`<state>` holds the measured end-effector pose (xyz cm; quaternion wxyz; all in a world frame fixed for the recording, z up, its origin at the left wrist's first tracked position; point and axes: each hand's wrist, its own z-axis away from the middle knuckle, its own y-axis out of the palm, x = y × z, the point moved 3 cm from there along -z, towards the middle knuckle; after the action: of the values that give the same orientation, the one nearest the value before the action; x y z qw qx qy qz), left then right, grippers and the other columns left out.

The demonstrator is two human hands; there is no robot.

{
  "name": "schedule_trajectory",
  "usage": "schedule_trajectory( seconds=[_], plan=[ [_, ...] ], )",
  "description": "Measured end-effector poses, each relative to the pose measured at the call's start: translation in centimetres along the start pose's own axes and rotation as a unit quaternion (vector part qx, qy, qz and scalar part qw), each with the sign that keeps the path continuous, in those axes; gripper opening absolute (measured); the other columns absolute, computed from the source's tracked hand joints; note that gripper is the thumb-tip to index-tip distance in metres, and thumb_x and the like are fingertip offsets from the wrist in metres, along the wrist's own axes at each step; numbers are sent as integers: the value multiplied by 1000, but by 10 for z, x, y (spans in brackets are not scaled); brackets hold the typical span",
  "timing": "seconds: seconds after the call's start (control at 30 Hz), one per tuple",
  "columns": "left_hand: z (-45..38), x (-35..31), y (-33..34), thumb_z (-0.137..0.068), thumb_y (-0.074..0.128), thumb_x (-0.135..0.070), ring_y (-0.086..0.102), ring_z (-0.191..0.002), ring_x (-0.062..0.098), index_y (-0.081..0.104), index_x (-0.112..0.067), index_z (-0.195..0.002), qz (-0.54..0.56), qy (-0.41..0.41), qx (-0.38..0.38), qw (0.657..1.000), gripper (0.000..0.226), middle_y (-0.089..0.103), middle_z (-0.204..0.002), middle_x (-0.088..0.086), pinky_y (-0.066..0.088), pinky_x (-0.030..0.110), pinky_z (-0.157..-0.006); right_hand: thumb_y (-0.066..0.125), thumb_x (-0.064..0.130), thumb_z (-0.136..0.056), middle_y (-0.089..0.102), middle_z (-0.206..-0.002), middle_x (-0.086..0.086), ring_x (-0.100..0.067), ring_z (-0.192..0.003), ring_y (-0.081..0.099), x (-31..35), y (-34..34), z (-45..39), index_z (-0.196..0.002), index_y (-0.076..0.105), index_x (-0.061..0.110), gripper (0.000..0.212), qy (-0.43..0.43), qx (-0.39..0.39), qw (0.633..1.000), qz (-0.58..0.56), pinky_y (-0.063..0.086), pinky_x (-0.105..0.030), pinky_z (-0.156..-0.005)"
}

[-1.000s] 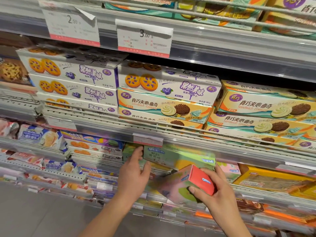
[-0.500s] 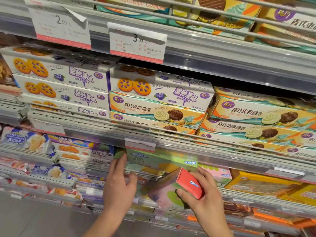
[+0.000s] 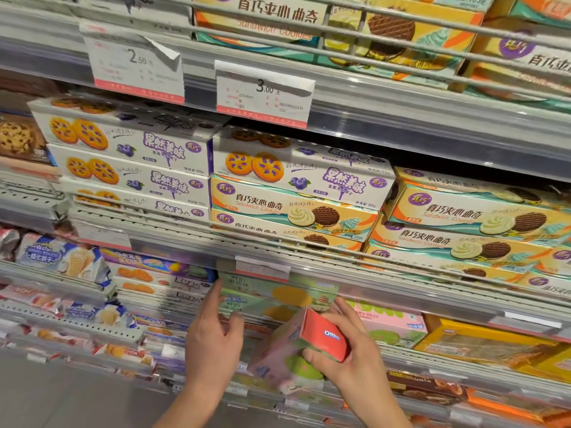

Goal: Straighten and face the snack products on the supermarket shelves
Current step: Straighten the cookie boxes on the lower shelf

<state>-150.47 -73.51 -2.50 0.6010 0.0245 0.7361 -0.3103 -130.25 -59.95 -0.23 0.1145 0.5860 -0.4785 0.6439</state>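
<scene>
My right hand (image 3: 349, 356) grips a pink Oreo box (image 3: 296, 347) by its red end flap, holding it tilted in front of the lower shelf. To its left, my left hand (image 3: 213, 341) reaches with straight fingers to the green boxes (image 3: 278, 298) stacked on that shelf, fingertips touching their left end. Pink boxes (image 3: 389, 325) of the same kind lie on the shelf just right of the green stack.
Above, white blueberry cookie boxes (image 3: 129, 152) and orange sandwich cookie boxes (image 3: 463, 217) sit stacked behind a wire rail (image 3: 278, 242). Price tags (image 3: 262, 94) hang from the upper shelf edge. Yellow boxes (image 3: 494, 344) lie at lower right, wafer bags (image 3: 55, 257) at left.
The view has tilted up and moved closer. My right hand has turned the Oreo box slightly, and my left hand stays at the green boxes.
</scene>
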Motion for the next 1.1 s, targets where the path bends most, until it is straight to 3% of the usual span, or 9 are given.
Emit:
schedule_trajectory(
  seconds=[0.2, 0.33, 0.53, 0.63, 0.77, 0.9, 0.97, 1.03, 1.1],
  plan=[
    [4, -6, 0, -98, 61, -20, 41, -62, -15, 33, -32, -157, -33, 4, 14, 999, 66, 55, -148, 2, 35, -1, -60, 93, 42, -63, 35, -149, 32, 20, -139, 26, 8, 5, -7, -111, 64, 60, 59, -2, 21, 999, 24, 23, 6, -97],
    [6, -8, -1, -98, 61, -18, 39, -62, -18, 33, -31, -158, -33, 12, 18, 999, 67, 41, -159, -3, 43, 14, -77, 94, 40, -64, 35, -144, 35, 23, -139, 21, 7, 7, -11, -107, 68, 51, 52, 3, 18, 1000, 24, 22, 6, -96],
    [8, -6, -1, -96, 63, -15, 46, -76, -18, 40, -32, -155, -29, 9, 30, 999, 66, 44, -156, -10, 44, 24, -85, 90, 50, -61, 38, -149, 27, 15, -137, 34, 11, -3, -3, -111, 66, 52, 55, -34, 13, 999, 23, 31, -2, -101],
    [11, 0, 3, -94, 64, -12, 64, -99, 5, 55, -40, -139, -18, 11, 38, 999, 55, 65, -130, -10, 51, 35, -92, 92, 44, -63, 59, -132, 14, -7, -126, 56, 6, -19, 11, -110, 69, 43, 52, -54, -22, 998, -18, 45, -12, -93],
    [22, 5, 21, -95, 63, -14, 67, -96, 1, 64, -48, -110, -9, -7, 109, 994, 38, 71, -109, -20, 53, 29, -84, 89, 53, -53, 71, -106, 3, -17, -92, 70, -20, -50, 31, -110, 72, 39, 61, 38, -113, 984, -129, 59, -40, -78],
    [35, 2, 49, -98, 64, -25, 66, -94, -3, 63, -42, -105, 13, -49, 206, 977, 19, 71, -102, -24, 54, 24, -85, 97, 56, -45, 75, -102, -15, -25, -86, 69, -47, -69, 40, -112, 73, 24, 79, 96, -164, 948, -255, 58, -36, -70],
    [42, -1, 60, -98, 64, -32, 68, -89, 0, 67, -39, -103, 46, -69, 226, 971, 9, 73, -94, -24, 53, 24, -82, 96, 34, -61, 73, -110, -22, -27, -91, 71, -52, -73, 44, -117, 71, 16, 64, 104, -178, 923, -324, 60, -33, -73],
    [51, -10, 66, -100, 62, -28, 68, -83, 1, 70, -31, -101, 70, -83, 237, 965, 9, 74, -89, -20, 51, 17, -74, 75, 5, -73, 73, -112, -23, -25, -90, 72, -58, -75, 49, -117, 69, 12, 45, 104, -190, 906, -363, 61, -30, -72],
    [59, -17, 70, -100, 62, -22, 69, -85, -3, 70, -32, -102, 73, -66, 239, 966, 13, 76, -91, -20, 56, 23, -81, 67, 3, -77, 73, -114, -22, -26, -95, 72, -63, -78, 58, -117, 71, 16, 42, 100, -190, 909, -358, 61, -32, -76]
  ],
)
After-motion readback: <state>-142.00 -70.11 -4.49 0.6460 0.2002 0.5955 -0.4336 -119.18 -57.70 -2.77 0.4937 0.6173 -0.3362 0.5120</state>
